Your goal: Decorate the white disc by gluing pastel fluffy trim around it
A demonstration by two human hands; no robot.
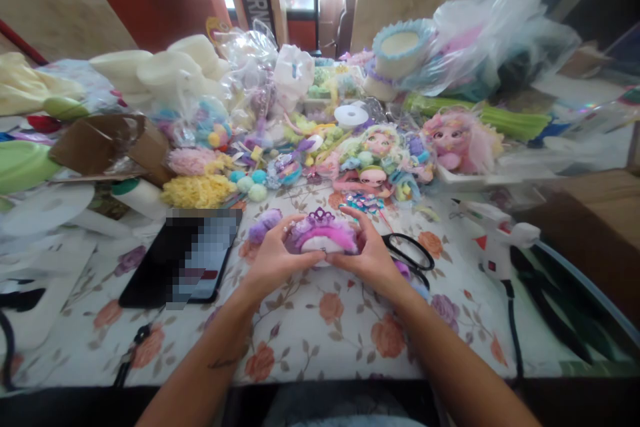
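Note:
Both my hands hold a small doll head with fluffy purple-pink hair and a purple tiara, just above the flowered tablecloth. My left hand grips its left side with thumb and fingers curled around it. My right hand grips the right side the same way. The doll's face is turned away, mostly hidden by my fingers.
Black-handled scissors lie right of my right hand. A black tablet lies to the left. A white glue gun stands at the right. Finished dolls, pom-poms, a tape roll and plastic bags crowd the back.

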